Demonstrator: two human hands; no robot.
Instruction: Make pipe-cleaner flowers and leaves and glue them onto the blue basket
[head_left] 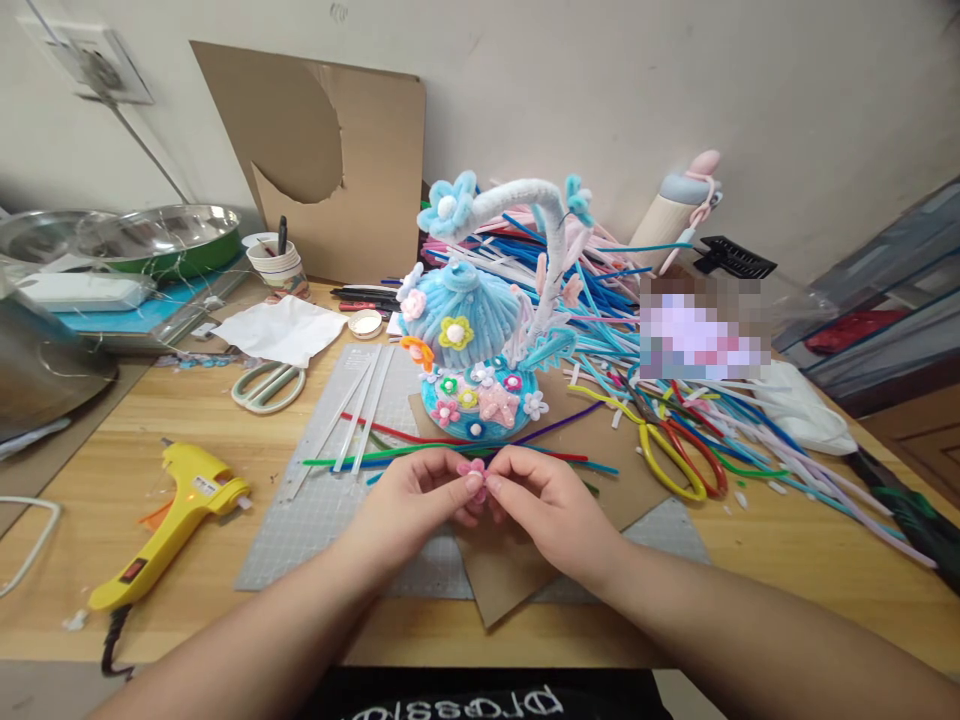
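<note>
both hands meet over the grey cutting mat: left hand and right hand pinch a tiny pink pipe-cleaner flower between fingertips, just in front of the blue shell craft (yellow glue gun lies well left on the tabletop).

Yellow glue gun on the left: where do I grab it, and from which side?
Grip the handle, the long yellow part running toward the cord. The glue gun lies flat on its side, nozzle pointing at the cutting mat, so probably come from above with the left hand, now pinching the pink flower, clear of the tip.
</note>
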